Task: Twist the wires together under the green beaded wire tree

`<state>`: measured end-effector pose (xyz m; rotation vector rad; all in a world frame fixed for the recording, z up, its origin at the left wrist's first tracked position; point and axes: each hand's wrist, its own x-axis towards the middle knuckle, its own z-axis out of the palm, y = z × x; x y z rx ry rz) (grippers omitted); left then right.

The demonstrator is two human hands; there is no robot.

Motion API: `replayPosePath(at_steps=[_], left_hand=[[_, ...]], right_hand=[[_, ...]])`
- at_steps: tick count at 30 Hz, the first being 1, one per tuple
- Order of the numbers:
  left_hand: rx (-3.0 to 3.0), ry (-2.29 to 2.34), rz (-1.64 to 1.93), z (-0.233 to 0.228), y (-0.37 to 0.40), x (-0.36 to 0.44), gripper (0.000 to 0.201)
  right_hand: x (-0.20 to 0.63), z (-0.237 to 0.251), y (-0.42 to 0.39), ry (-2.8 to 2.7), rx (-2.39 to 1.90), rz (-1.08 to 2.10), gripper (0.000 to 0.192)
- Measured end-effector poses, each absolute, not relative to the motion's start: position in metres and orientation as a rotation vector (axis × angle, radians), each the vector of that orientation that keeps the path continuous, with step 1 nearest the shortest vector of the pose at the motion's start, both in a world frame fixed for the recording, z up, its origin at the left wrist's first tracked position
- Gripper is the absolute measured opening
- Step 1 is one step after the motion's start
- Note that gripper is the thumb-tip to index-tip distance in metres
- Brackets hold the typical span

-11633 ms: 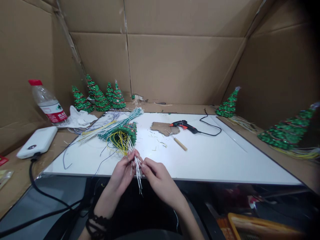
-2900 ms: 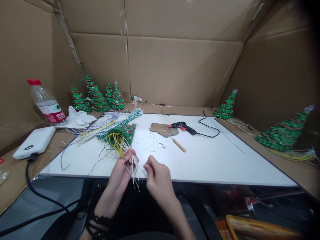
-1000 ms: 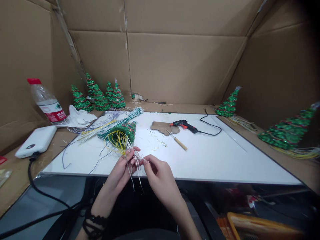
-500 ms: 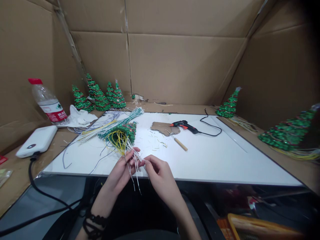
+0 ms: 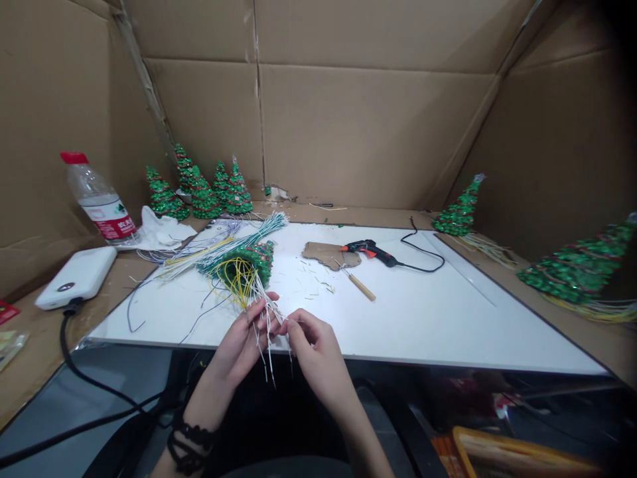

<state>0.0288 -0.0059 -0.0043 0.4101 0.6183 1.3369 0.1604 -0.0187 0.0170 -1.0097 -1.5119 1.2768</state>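
"What have you got on the head view?"

"A green tree (image 5: pixel 263 260) lies tipped over on the white board (image 5: pixel 423 318), left of the glue gun (image 5: pixel 372 252). I see a shaggy, shiny body with reddish specks and a hollow base, with yellow strands (image 5: pixel 242 284) looping and white strands (image 5: pixel 269 332) trailing out of it."

"Which way does it point?"

"Its open base faces the hands. I read the long axis as running away from the person, slanting toward the gun; the tip I can't make out."

"And the grip?"

"Both hands are left of the gun and nearer the person. The left hand (image 5: pixel 243 337) holds the white strands bunched between thumb and fingers. The right hand (image 5: pixel 316 342) has thumb and forefinger pinched narrow on strand ends."

"Beside the gun?"

"A wooden-handled tool (image 5: pixel 362 287), just on its near side."
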Motion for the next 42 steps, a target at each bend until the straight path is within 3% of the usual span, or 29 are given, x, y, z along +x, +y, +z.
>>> replayPosePath(at_steps=[13, 28, 42], left_hand=[[0.365, 0.651, 1.351, -0.006, -0.008, 0.028, 0.015], [0.323, 0.588, 1.363, -0.010, -0.011, 0.025, 0.012], [0.342, 0.626, 1.377, -0.010, -0.011, 0.026, 0.010]], right_hand=[[0.148, 0.004, -0.018, -1.412, -0.895, 1.423, 0.020], [0.138, -0.009, -0.030, -1.505, -1.025, 1.198, 0.022], [0.139, -0.003, -0.025, -1.547, -1.090, 1.222, 0.028]])
